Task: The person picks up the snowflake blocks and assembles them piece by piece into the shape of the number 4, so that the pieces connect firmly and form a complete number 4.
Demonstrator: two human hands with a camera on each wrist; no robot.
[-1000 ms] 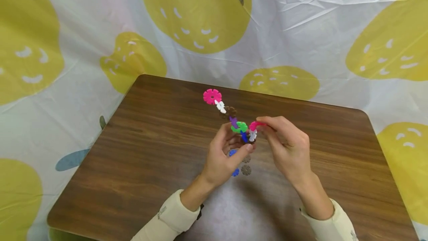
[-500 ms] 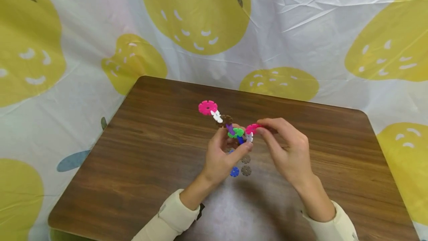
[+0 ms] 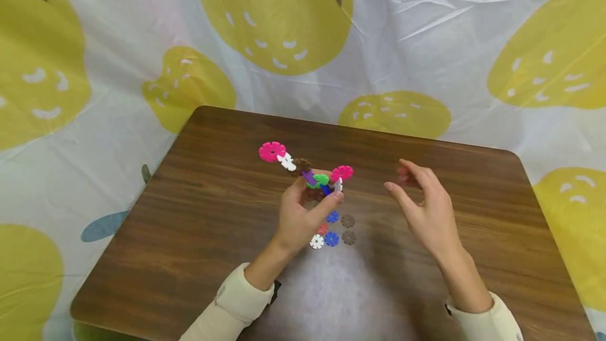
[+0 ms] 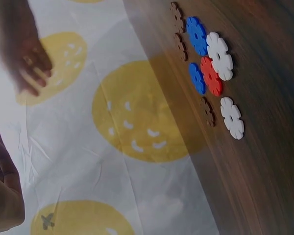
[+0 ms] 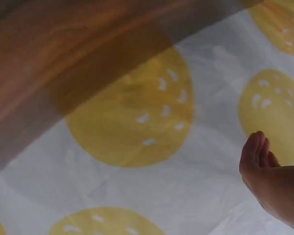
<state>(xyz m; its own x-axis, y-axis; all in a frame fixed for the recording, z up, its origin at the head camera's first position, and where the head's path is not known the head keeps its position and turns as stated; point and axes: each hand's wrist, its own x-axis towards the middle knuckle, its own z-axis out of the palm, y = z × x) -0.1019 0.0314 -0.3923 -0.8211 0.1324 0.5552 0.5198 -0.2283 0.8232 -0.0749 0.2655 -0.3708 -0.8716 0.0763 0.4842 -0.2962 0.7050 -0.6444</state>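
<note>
My left hand (image 3: 305,214) grips a chain of notched plastic discs above the table. A pink disc (image 3: 272,152) ends the chain at its far left. From there run a white disc (image 3: 286,161), a brown disc (image 3: 302,164), a purple disc (image 3: 309,177), a green disc (image 3: 321,180) and a blue one. Near the thumb, a white disc seen almost edge-on carries another pink disc (image 3: 342,173). The fingers hide part of the chain's lower end. Apart from it, to the right, my right hand (image 3: 428,212) holds nothing, its thumb and fingers spread.
On the brown wooden table (image 3: 189,214) lie several loose discs, among them a white disc (image 3: 316,241), blue disc (image 3: 331,239), brown disc (image 3: 349,238) and red disc (image 4: 211,76). A white cloth (image 3: 284,88) with yellow fruit prints hangs behind the table.
My right hand has let go of the near pink disc and drawn away to the right. The left hand has carried the chain leftward, uncovering more loose discs on the table.
</note>
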